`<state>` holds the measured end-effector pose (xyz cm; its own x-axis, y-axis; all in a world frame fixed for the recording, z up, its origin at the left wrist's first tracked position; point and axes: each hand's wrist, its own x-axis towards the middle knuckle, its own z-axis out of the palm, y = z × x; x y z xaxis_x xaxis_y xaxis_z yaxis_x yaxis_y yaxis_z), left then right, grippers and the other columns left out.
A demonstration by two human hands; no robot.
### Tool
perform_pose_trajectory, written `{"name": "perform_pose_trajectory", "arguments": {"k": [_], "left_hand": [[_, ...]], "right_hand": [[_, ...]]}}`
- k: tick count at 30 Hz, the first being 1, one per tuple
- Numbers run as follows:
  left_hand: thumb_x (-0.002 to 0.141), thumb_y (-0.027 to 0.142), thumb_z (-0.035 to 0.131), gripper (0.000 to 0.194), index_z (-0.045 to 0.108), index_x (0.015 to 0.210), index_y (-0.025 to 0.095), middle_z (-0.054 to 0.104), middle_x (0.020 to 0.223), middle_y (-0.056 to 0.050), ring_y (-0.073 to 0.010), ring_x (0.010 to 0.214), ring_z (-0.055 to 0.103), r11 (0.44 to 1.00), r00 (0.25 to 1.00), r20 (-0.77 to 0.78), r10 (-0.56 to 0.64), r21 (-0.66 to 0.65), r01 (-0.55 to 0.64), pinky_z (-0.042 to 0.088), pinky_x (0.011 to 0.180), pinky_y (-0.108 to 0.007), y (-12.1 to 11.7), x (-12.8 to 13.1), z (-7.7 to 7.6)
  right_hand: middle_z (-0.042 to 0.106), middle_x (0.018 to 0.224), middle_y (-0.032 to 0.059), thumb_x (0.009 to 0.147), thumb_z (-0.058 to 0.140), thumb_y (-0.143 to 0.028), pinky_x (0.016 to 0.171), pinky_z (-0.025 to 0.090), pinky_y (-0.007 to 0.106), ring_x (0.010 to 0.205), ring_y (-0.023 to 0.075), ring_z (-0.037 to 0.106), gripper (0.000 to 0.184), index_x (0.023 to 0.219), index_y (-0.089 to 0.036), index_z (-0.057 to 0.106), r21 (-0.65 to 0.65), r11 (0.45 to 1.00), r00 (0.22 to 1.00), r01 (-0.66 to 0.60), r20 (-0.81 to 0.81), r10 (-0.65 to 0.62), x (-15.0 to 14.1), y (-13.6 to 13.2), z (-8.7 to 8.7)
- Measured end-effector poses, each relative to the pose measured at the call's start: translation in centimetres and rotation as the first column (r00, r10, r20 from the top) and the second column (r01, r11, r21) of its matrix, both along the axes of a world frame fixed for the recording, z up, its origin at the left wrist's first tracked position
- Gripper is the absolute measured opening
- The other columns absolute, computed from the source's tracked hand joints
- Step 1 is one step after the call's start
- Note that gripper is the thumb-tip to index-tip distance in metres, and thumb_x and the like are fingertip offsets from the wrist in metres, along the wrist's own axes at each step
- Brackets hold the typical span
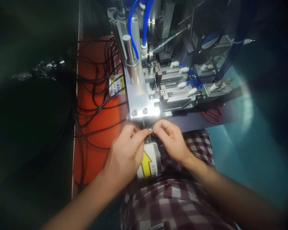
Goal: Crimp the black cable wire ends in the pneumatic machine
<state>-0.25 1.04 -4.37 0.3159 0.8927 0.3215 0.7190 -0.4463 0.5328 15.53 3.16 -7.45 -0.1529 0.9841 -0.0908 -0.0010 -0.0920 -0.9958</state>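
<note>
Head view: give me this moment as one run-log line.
Left hand: pinching tiny shiny piece with red bit | Right hand: pinching its right side | Ahead: silver metal machine, blue tubes | Nearer body: white label, yellow arrow

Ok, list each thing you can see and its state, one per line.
Left hand: pinching, thumb at the small part
Right hand: pinching at the same part
Small part: held at the fingertips, detail too small to tell
Blue hoses: bent, attached to the machine
Black cables: loosely spread, crossing
Yellow arrow: partly covered by the left hand
Red loops: lying beside the machine
</note>
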Motion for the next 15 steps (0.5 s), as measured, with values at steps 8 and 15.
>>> {"name": "perform_pose_trajectory", "arguments": {"k": [8, 15], "left_hand": [[0.087, 0.005, 0.051, 0.025, 0.07, 0.102, 0.008, 0.055, 0.083, -0.007, -0.0132, 0.073, 0.056, 1.0, 1.0, -0.007, 0.002, 0.004, -0.002, 0.048, 0.063, -0.024, 0.0, -0.1, 0.0], [0.087, 0.005, 0.051, 0.025, 0.07, 0.102, 0.008, 0.054, 0.083, -0.006, -0.0122, 0.072, 0.055, 1.0, 1.0, 0.001, 0.004, 0.008, -0.004, 0.047, 0.063, -0.023, 0.0, -0.1, -0.2]], "right_hand": [[0.043, 0.061, -0.0045, 0.084, 0.051, -0.019, 0.054, 0.035, 0.023, 0.056, 0.01, 0.04, 0.019, 0.066, -0.018, 0.049, -0.081, 0.996, 0.999, 0.02, -0.046, -0.024, -0.3, 0.0, 0.2], [0.046, 0.067, -0.0017, 0.09, 0.051, -0.023, 0.056, 0.036, 0.026, 0.062, 0.0124, 0.043, 0.017, 0.073, -0.019, 0.051, 0.144, 0.989, 0.996, -0.043, 0.088, 0.031, 0.4, -0.1, -1.2]]}}
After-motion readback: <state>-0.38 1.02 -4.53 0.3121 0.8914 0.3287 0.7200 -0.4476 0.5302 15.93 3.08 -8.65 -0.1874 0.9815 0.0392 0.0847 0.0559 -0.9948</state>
